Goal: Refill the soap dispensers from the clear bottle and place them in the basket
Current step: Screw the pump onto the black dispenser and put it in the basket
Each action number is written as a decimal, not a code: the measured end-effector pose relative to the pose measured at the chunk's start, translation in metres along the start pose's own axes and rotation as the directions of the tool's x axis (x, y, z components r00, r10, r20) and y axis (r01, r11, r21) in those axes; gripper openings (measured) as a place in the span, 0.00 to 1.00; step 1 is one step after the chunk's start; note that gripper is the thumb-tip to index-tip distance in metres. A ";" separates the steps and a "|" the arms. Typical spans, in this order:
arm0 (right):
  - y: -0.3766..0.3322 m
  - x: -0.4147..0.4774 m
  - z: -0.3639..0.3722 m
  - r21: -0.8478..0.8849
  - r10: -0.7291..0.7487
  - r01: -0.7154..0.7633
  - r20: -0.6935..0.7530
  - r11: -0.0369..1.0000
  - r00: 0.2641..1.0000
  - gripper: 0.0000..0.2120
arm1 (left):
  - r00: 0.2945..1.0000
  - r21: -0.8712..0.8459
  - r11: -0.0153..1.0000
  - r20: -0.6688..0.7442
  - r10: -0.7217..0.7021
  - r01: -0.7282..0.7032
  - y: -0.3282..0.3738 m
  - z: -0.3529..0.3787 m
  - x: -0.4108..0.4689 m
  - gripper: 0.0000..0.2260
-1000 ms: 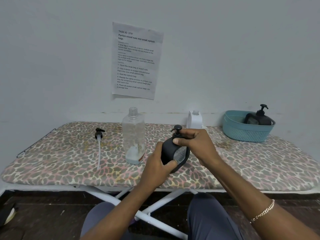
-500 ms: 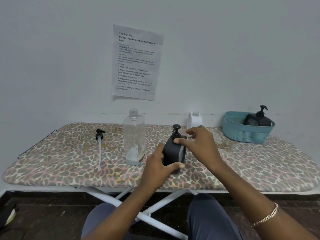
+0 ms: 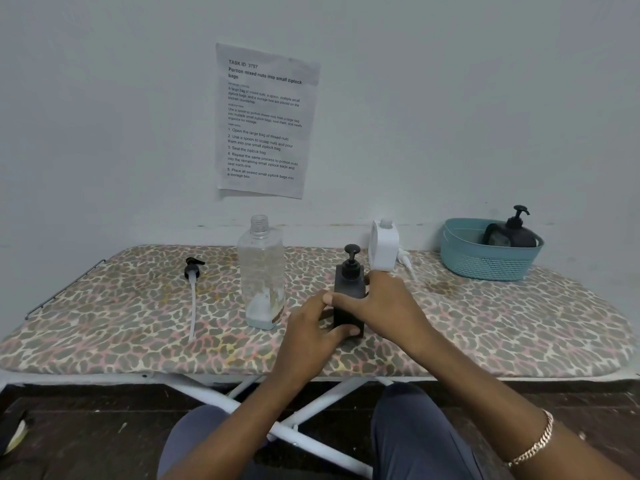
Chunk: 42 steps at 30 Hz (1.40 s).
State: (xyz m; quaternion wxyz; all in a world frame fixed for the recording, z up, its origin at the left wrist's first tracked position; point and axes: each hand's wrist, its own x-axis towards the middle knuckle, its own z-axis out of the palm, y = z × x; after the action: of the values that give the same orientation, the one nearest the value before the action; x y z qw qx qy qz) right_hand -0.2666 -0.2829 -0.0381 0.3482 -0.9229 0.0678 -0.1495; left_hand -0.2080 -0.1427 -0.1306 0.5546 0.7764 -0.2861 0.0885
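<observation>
A black soap dispenser [image 3: 349, 282] with its pump on stands upright on the leopard-print board [image 3: 138, 317]. My left hand [image 3: 311, 327] grips its lower left side and my right hand [image 3: 388, 303] wraps its right side. Just left of it stands the clear bottle [image 3: 261, 271], uncapped, with a little liquid at the bottom. A white dispenser [image 3: 383, 249] without its pump stands behind my right hand. The teal basket [image 3: 485, 261] at the back right holds another black dispenser [image 3: 512, 233].
A loose black pump with a long white tube [image 3: 192, 289] lies on the board at the left. A white pump [image 3: 405, 259] lies beside the white dispenser. A printed sheet [image 3: 265, 123] hangs on the wall. The board's white legs [image 3: 311, 400] and my knees are below.
The black dispenser went from tilted in my hands to standing upright on the board. My right hand slid from the pump down to the bottle's side.
</observation>
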 end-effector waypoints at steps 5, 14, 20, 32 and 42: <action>0.004 -0.001 -0.003 0.051 0.021 -0.022 0.019 0.998 1.000 0.16 | 1.000 0.005 1.000 0.001 0.005 -0.005 0.004 -0.001 0.001 0.14; 0.020 0.014 -0.031 0.068 0.080 -0.076 -0.058 0.995 0.995 0.17 | 0.997 -0.079 0.994 -0.016 0.074 -0.075 0.027 0.019 0.023 0.15; 0.037 0.031 -0.079 0.079 0.097 -0.084 -0.182 0.993 0.979 0.14 | 0.986 -0.080 0.983 0.022 0.164 -0.162 0.050 0.054 0.073 0.15; 0.099 0.122 -0.202 0.022 0.078 -0.076 -0.393 0.997 0.916 0.13 | 0.946 -0.109 0.945 0.062 0.317 -0.310 0.113 0.164 0.225 0.13; 0.205 0.165 -0.202 0.033 0.223 -0.231 -0.415 0.973 0.882 0.11 | 0.936 -0.086 0.995 0.345 0.073 -0.046 0.096 0.243 0.272 0.21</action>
State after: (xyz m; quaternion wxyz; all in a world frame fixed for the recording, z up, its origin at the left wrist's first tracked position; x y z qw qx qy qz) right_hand -0.1796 -0.5999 0.0081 0.3328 -0.8585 0.2491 -0.3002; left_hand -0.0811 -0.4796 -0.0188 0.5215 0.7490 -0.4063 -0.0443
